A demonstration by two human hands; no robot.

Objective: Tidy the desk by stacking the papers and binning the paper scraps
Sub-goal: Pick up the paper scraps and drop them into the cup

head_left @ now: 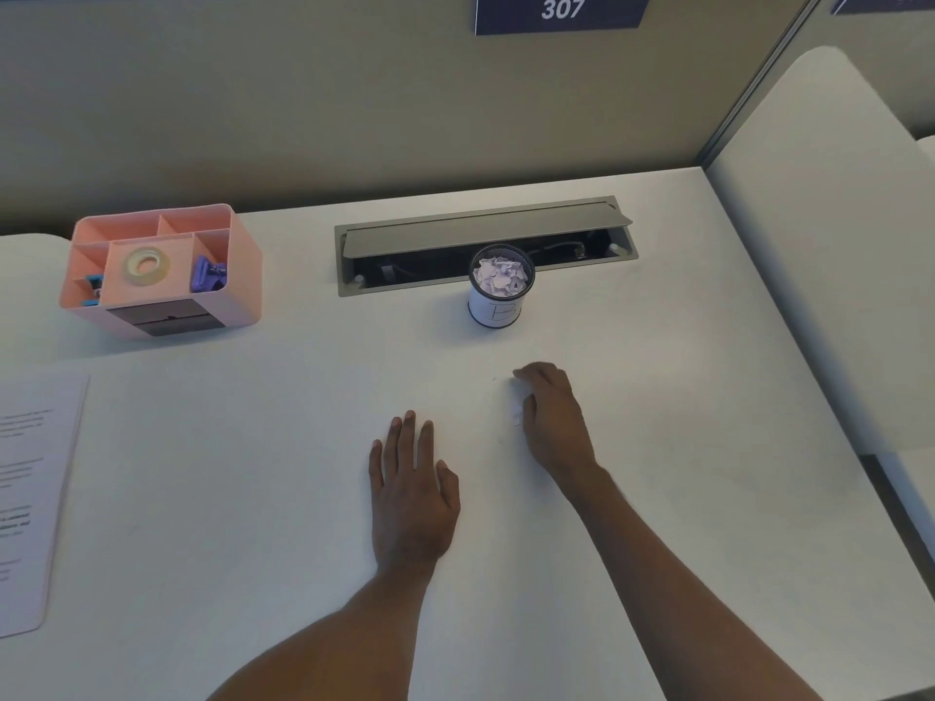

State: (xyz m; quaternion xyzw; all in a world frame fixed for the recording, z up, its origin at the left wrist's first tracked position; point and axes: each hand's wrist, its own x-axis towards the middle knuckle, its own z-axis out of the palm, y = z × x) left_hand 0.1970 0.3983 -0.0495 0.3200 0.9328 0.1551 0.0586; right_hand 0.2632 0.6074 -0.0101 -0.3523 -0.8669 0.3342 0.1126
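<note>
Scrap-binning step: right hand [554, 422] has its fingers curled round crumpled white paper scraps [518, 411] on the white table [708, 397]; left hand [412, 493] lies flat, fingers straight. Next: lift the scraps and drop them into the black mesh cup bin [501, 288] (nearly full), probably 1 trip.

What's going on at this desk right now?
A person is clearing scraps off the white desk. The right hand grips a crumpled white paper scrap on the desktop, while the left hand rests flat beside it. The small black mesh cup behind the hands already holds a heap of scraps. The printed white papers lie at the desk's left edge.
</note>
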